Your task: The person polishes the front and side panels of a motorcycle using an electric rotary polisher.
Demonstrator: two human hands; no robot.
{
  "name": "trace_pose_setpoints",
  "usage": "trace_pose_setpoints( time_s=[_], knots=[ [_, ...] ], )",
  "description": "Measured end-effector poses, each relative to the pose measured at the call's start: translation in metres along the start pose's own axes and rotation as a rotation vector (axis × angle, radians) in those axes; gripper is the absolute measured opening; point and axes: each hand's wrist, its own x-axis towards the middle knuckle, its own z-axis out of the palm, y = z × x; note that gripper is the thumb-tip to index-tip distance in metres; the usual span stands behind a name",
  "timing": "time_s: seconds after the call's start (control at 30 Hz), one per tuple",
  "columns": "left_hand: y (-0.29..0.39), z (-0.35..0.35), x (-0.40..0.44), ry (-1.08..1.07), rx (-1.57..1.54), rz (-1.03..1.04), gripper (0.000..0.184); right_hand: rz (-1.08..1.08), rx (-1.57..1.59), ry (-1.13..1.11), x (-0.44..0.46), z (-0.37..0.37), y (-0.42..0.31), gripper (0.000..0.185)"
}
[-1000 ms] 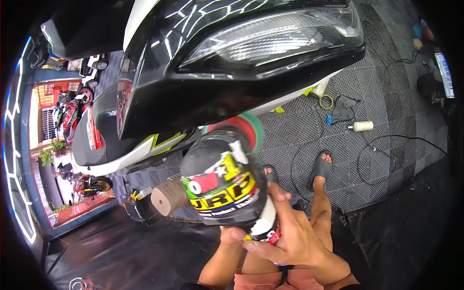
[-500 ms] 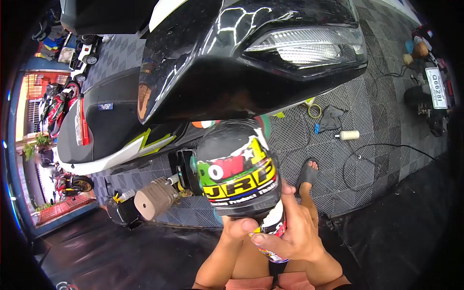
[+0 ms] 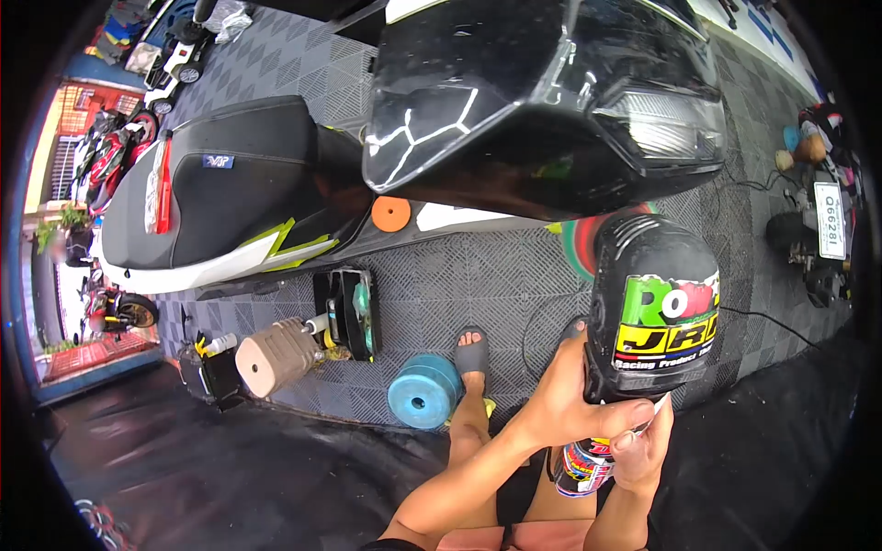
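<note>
A black polisher [image 3: 654, 285] covered in racing stickers is held by both my hands, its rounded body pointing away from me. My left hand [image 3: 570, 390] wraps around it just below the body. My right hand [image 3: 643, 455] closes on the stickered handle [image 3: 582, 464], the two thumbs close together. A round red and green pad [image 3: 588, 243] shows partly behind the polisher's far end. Just beyond is the glossy black body panel [image 3: 478, 138] of a scooter with a clear lamp [image 3: 666, 124]. Whether the pad touches the panel I cannot tell.
The scooter seat [image 3: 243, 179] lies left, a red-handled tool [image 3: 163, 197] on it. An orange disc [image 3: 390, 214] rests on the footboard. A blue round stool [image 3: 423, 390], a beige container [image 3: 276, 356] and an open black case [image 3: 349, 312] stand near my feet. A cable [image 3: 772, 321] crosses the floor right.
The polisher and both hands have swung right, and the handle now stands more upright. The view has shifted, uncovering the blue stool and the orange disc.
</note>
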Motion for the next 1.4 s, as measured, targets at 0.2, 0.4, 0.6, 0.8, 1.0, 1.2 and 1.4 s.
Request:
trace_pose_setpoints(
  time_s=[0.2,0.4,0.6,0.8,1.0,1.2,1.4],
  knots=[
    [0.008,-0.020,-0.029,0.235,-0.145,0.203,0.065,0.104,-0.136,-0.240,0.006,0.025,0.009,0.081],
    [0.012,-0.071,-0.059,0.195,-0.235,0.227,0.084,0.040,-0.325,-0.509,0.018,0.071,0.023,0.089],
    [0.014,-0.088,-0.081,0.252,-0.382,0.261,0.086,0.012,-0.629,-0.592,0.016,0.105,0.010,0.091],
    [0.017,-0.095,-0.079,0.085,-0.601,0.397,0.088,-0.089,-0.714,-0.544,0.000,0.123,0.011,0.087],
    [0.029,-0.104,-0.074,0.103,-0.630,0.335,0.082,0.012,-0.703,-0.491,-0.001,0.137,0.013,0.091],
    [0.033,-0.126,-0.076,0.075,-0.607,0.265,0.081,0.059,-0.689,-0.494,0.007,0.152,0.018,0.091],
    [0.034,-0.129,-0.072,0.057,-0.607,0.281,0.076,0.018,-0.661,-0.461,0.006,0.154,0.025,0.090]
  ],
)
